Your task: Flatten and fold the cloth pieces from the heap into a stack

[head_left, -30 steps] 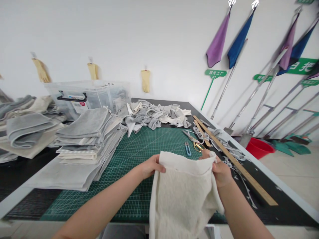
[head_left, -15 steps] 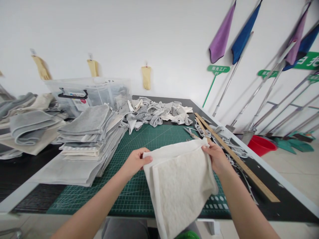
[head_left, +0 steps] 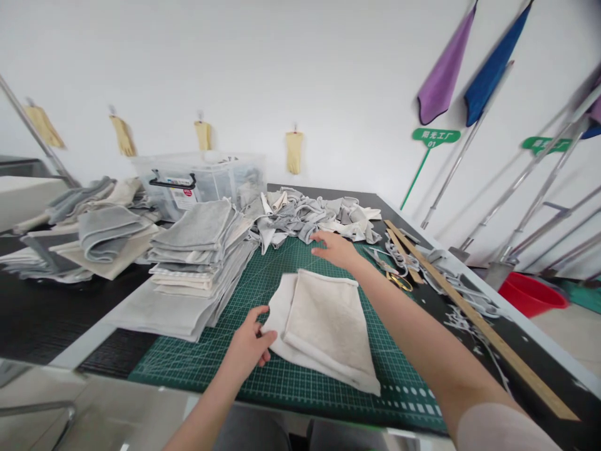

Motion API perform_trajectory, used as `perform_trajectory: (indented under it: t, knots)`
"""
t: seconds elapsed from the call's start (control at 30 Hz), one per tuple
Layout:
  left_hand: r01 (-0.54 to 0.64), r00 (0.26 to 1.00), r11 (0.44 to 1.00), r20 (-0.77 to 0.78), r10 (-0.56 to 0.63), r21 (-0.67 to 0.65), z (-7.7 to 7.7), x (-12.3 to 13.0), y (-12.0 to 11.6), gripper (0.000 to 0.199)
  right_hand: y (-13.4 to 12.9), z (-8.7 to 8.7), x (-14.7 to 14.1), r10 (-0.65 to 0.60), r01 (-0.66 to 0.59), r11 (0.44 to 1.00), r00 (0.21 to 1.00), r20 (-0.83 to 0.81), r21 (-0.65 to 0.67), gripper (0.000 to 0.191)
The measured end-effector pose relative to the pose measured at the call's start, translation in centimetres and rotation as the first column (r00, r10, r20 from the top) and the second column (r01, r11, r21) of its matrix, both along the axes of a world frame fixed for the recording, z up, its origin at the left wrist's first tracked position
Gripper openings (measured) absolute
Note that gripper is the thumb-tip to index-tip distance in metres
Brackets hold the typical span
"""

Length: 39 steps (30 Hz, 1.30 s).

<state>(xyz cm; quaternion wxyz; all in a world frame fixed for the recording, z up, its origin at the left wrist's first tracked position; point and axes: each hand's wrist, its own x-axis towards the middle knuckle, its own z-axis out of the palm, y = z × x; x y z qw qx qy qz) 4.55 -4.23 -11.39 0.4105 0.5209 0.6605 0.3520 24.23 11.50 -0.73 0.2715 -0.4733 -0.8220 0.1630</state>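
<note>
An off-white folded cloth [head_left: 328, 319] lies flat on the green cutting mat [head_left: 248, 294], its layers slightly offset. My left hand [head_left: 251, 341] is at the cloth's left corner, thumb and forefinger apart and touching or very close to its edge. Beyond the cloth, my right hand [head_left: 335, 249] reaches out above the mat with fingers stretched and nothing in them. It is just in front of a heap of grey and cream fabric scraps [head_left: 305, 210]. To the left rises a stack of grey cloths [head_left: 188, 257].
At the right lie scissors [head_left: 385, 260], a long wooden ruler [head_left: 479, 319] and fabric strips [head_left: 464, 288]. A clear plastic bin [head_left: 216, 178] stands behind the stack. More folded cloths [head_left: 110, 232] lie far left. A red bucket [head_left: 530, 294] is on the floor.
The off-white cloth, held up between both hands before, now lies on the mat. My right hand has let go and moved forward to the scraps. The view has turned left.
</note>
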Motion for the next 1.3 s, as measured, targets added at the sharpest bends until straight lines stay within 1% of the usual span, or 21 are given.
perform_trajectory:
  t: [0.03,0.07,0.13,0.2,0.27,0.3,0.33,0.4,0.47,0.5,0.53,0.6,0.73,0.8,0.87,0.93,1.0,1.07,1.13,1.2,1.3]
  knots:
    - [-0.014,0.984,0.999,-0.177,0.020,0.036,-0.2,-0.8,0.0,0.050,-0.8,-0.6,-0.1,0.030,-0.031,1.000,0.997,0.069,0.004,0.031]
    - [-0.029,0.939,0.996,-0.339,0.056,0.084,-0.3,-1.5,0.0,0.052,-1.8,-1.2,0.0,0.058,-0.058,0.998,0.989,0.139,-0.005,0.029]
    - [-0.047,0.829,0.982,-0.542,0.139,0.181,0.0,-2.6,0.2,0.049,-4.1,-2.6,0.9,0.097,-0.088,0.995,0.968,0.233,-0.050,0.024]
    - [0.011,0.801,0.973,-0.585,0.129,0.229,0.6,-3.0,0.5,0.043,-6.5,-3.7,2.1,0.118,-0.094,0.991,0.954,0.274,-0.098,0.022]
    - [0.212,0.809,0.944,-0.587,-0.026,0.252,1.7,-2.4,0.8,0.038,-8.6,-4.5,3.2,0.115,-0.080,0.988,0.951,0.286,-0.132,0.022]
    - [0.348,0.787,0.900,-0.603,-0.129,0.261,2.2,-1.8,0.9,0.035,-9.4,-4.8,3.6,0.109,-0.069,0.987,0.951,0.289,-0.145,0.022]
    - [0.482,0.740,0.835,-0.634,-0.226,0.265,2.6,-1.0,0.9,0.034,-10.2,-5.0,4.0,0.105,-0.060,0.985,0.951,0.291,-0.159,0.022]
    - [0.694,0.598,0.681,-0.715,-0.363,0.235,3.2,0.5,1.0,0.034,-11.2,-5.2,4.5,0.112,-0.062,0.982,0.951,0.289,-0.178,0.022]
    - [0.816,0.451,0.557,-0.771,-0.450,0.152,3.3,1.8,1.2,0.036,-11.7,-5.5,4.8,0.127,-0.077,0.980,0.952,0.279,-0.185,0.022]
    - [0.849,0.391,0.518,-0.784,-0.482,0.105,3.1,2.2,1.4,0.035,-11.7,-5.7,5.0,0.133,-0.084,0.979,0.953,0.272,-0.185,0.021]
    - [0.868,0.343,0.492,-0.791,-0.506,0.062,2.9,2.5,1.6,0.034,-11.6,-6.0,5.1,0.136,-0.087,0.979,0.955,0.264,-0.187,0.021]
    - [0.884,0.284,0.468,-0.793,-0.538,0.000,2.4,2.8,2.2,0.027,-11.1,-6.7,5.5,0.122,-0.078,0.979,0.964,0.235,-0.190,0.021]
    - [0.907,0.245,0.419,-0.765,-0.596,-0.036,1.9,3.0,3.3,0.015,-9.4,-8.6,6.9,0.017,0.003,0.983,0.994,0.110,-0.182,0.023]
    - [0.903,0.267,0.430,-0.764,-0.587,-0.014,2.1,3.1,3.6,0.013,-8.7,-9.6,7.8,-0.031,0.038,0.979,0.999,0.041,-0.201,0.025]
    - [0.873,0.328,0.487,-0.787,-0.523,0.041,2.3,3.2,3.7,0.014,-8.3,-10.3,8.5,-0.045,0.041,0.972,0.999,-0.013,-0.230,0.026]
    - [0.822,0.409,0.555,-0.811,-0.418,0.128,2.8,3.1,3.5,0.016,-8.1,-10.7,9.0,-0.044,0.030,0.971,0.998,-0.053,-0.239,0.027]
    - [0.760,0.496,0.604,-0.816,-0.296,0.242,3.3,2.8,3.1,0.016,-8.0,-10.6,9.2,-0.051,0.033,0.972,0.996,-0.073,-0.231,0.027]
    - [0.688,0.588,0.621,-0.790,-0.174,0.376,3.7,2.0,2.6,0.016,-7.9,-10.3,9.1,-0.063,0.045,0.974,0.995,-0.076,-0.221,0.027]
    - [0.613,0.656,0.627,-0.752,-0.065,0.481,4.0,0.7,2.0,0.016,-7.8,-10.0,8.9,-0.068,0.052,0.974,0.996,-0.064,-0.220,0.027]
    - [0.577,0.651,0.653,-0.759,-0.006,0.490,4.0,-0.7,1.3,0.018,-7.6,-9.7,8.7,-0.053,0.044,0.972,0.998,-0.030,-0.233,0.027]
    - [0.575,0.544,0.731,-0.839,-0.007,0.367,3.3,-2.8,0.4,0.022,-7.5,-9.4,8.1,-0.031,0.045,0.965,0.998,0.057,-0.260,0.026]
